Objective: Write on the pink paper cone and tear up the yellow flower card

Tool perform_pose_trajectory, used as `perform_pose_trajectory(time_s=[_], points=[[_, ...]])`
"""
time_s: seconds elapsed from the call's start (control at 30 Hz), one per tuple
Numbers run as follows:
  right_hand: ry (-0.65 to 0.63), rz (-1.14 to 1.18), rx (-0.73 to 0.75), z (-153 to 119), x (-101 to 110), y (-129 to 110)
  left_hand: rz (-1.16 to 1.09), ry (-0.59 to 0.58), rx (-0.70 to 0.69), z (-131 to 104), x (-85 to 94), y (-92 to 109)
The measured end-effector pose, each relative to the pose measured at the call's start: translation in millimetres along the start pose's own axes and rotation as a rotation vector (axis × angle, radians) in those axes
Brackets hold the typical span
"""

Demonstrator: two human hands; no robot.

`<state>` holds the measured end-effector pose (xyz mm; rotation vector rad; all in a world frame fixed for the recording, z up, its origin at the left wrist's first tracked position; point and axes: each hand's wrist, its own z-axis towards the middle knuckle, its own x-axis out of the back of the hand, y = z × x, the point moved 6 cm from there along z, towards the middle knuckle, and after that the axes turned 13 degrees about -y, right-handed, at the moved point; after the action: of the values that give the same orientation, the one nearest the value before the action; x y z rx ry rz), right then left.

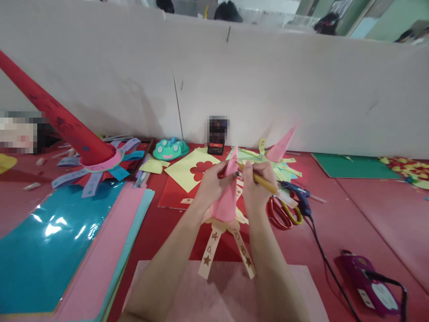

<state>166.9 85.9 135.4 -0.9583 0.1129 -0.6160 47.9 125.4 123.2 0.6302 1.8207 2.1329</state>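
A pink paper cone (224, 203) stands upright in front of me, on a yellow base with paper strips (210, 254) that bear letters and brown stars. My left hand (212, 181) is closed around the cone's upper left side. A yellow-brown marker pen (266, 182) is gripped in my right hand (258, 179), its tip at the cone's upper right side. Whatever mark is under the tip is too small to make out. Behind my right hand a second, smaller pink cone (282, 144) with yellow strips leans on the table.
A tall red cone (77, 132) with blue strips stands left, behind glossy blue sheets (63, 241). Red-handled scissors (279, 214) and a blue glue gun (301, 197) lie right, its cord running near a purple power box (370, 281). A phone (216, 145) leans against the white partition (284, 76).
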Motion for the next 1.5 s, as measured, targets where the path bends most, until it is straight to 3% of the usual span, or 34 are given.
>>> perform_pose_trajectory(time_s=[0.37, 0.77, 1.5], points=[[0.010, 0.013, -0.015, 1.4, 2.7, 1.5, 0.026, -0.010, -0.014, -1.4, 0.9, 0.0], [-0.123, 0.026, -0.006, 0.1, -7.8, -4.8, -0.049, 0.026, 0.011, 4.8, 3.1, -8.7], [-0.051, -0.015, 0.014, 1.8, -2.3, -3.8, -0.034, -0.037, 0.017, 2.3, 6.5, -9.6]])
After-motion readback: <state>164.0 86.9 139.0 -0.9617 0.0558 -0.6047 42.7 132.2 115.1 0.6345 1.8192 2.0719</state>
